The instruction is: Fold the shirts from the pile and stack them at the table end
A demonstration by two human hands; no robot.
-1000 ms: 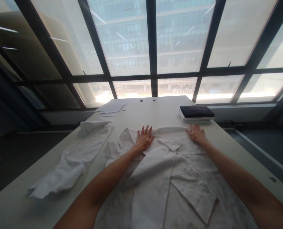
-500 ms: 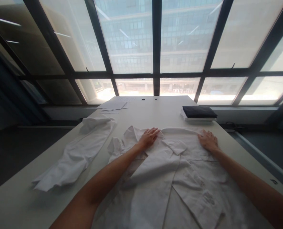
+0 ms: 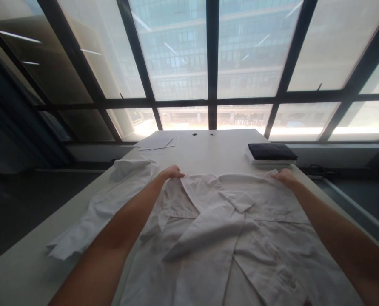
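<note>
A white coat [image 3: 205, 246] with a collar and lapels is spread over the near half of the table, creased and folded over itself in the middle. At its far left corner, my left hand [image 3: 172, 171] pinches the cloth edge. My right hand [image 3: 284, 176] grips the far right corner in the same way, and the far edge runs between the two hands. Another piece of white cloth [image 3: 112, 208], long and rumpled, lies left of the coat, partly hidden behind my left forearm.
A black folded item [image 3: 272, 151] rests on a white stack [image 3: 270, 162] at the table's right edge. Paper sheets [image 3: 155, 143] lie at the far left. The white table [image 3: 205, 151] reaches toward large dark-framed windows [image 3: 212, 63].
My left hand has moved left from the middle of the far edge to the corner. Both hands have gone from lying flat on the cloth to pinching it. The coat's left side is spread wider.
</note>
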